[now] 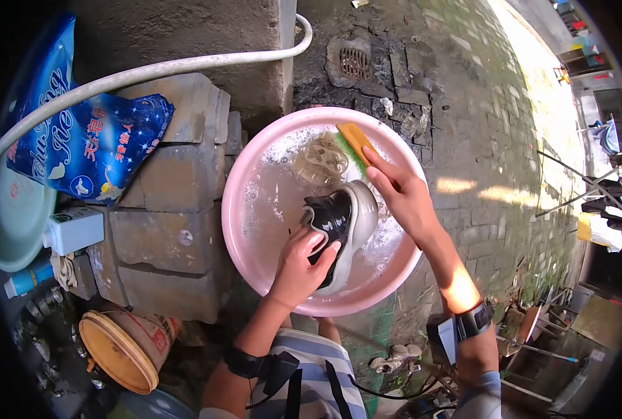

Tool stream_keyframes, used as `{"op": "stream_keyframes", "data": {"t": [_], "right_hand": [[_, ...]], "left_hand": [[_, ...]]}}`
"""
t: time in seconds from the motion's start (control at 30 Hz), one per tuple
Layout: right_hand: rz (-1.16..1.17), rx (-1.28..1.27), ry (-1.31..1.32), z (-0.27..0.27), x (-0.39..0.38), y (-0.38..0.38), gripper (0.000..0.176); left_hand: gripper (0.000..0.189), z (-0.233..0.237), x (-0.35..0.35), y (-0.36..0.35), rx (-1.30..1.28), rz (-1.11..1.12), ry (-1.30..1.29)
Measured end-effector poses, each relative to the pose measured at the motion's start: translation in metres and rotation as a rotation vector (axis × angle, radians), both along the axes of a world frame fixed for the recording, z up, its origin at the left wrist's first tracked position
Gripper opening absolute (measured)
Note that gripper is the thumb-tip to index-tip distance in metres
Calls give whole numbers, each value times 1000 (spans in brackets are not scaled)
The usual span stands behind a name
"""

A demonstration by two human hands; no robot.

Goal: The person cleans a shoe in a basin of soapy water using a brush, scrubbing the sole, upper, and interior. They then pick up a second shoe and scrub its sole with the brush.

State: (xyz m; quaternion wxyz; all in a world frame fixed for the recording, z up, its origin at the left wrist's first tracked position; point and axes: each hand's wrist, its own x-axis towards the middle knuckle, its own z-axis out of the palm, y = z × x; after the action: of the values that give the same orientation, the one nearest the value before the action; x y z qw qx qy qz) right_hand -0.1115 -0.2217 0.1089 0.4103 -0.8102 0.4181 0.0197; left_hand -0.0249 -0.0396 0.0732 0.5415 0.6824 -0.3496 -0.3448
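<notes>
A pink basin (pixel 235 209) holds cloudy, foamy water. My left hand (pixel 301 264) grips a black shoe with a pale sole (pixel 356 220), tilted above the water, fingers at its opening. In my right hand (pixel 399 188) is a brush with a wooden back (pixel 355 142) and green bristles, held at the basin's far right side. Another shoe (pixel 321 162), sole up, lies partly under water beside the bristles.
Left of the basin are stacked bricks (pixel 161 237), a blue detergent bag (pixel 94 133), a white hose (pixel 171 65), a white bottle (pixel 75 229) and a tan bucket (pixel 119 349). A drain grate (pixel 355 63) lies beyond, on wet paving.
</notes>
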Motion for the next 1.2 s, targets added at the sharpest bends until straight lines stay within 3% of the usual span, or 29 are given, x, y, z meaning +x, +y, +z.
{"op": "stream_keyframes", "data": {"t": [0.03, 0.07, 0.1, 0.17, 0.23, 0.3, 0.37, 0.43, 0.47, 0.53, 0.57, 0.67, 0.77, 0.93, 1.0, 1.1, 1.2], "right_hand": [[-115, 172, -200, 2, -13, 9, 40], [-186, 270, -252, 6, -23, 20, 41], [-257, 367, -305, 12, -29, 30, 42], [-315, 438, -363, 18, -35, 44, 40], [-292, 464, -403, 19, -40, 48, 39], [-318, 488, -404, 19, -56, 61, 40], [-337, 508, -409, 9, -80, 80, 40], [-134, 298, -122, -10, -102, 92, 40], [-127, 303, -125, -14, -102, 91, 40], [89, 84, 415, -15, -91, 84, 38], [94, 89, 413, -26, -90, 83, 38], [100, -208, 369, -70, -85, 88, 33], [199, -142, 372, -86, -89, 100, 33], [-92, -13, -10, -12, -107, 111, 35], [-108, -179, -340, 14, -111, 112, 41], [107, -271, -149, 31, -95, 112, 44], [113, -464, -137, 21, -56, 98, 44]], "left_hand": [[11, -1, 0, 0, 11, -2, -13], [19, -3, 0, 3, 103, -23, 199], [19, -1, -5, 2, 100, -18, 198], [25, 6, -14, -2, -52, 111, 690], [34, 18, -10, -3, 41, 187, 947], [34, 30, -5, 0, 108, 276, 1002], [33, 33, -5, 6, 87, 313, 964], [32, 38, -4, 15, 75, 369, 984], [31, 39, -2, 18, 104, 375, 972], [32, 40, -5, 21, 63, 385, 977], [33, 41, -7, 23, 22, 390, 985], [37, 41, -8, 27, -48, 358, 983], [40, 52, -1, 21, -31, 366, 1038], [37, 48, 4, 10, 17, 456, 1033], [39, 41, 0, 5, 12, 447, 1012], [37, 42, -13, -7, 4, 415, 1000], [26, 34, -37, -9, 54, 378, 873]]}}
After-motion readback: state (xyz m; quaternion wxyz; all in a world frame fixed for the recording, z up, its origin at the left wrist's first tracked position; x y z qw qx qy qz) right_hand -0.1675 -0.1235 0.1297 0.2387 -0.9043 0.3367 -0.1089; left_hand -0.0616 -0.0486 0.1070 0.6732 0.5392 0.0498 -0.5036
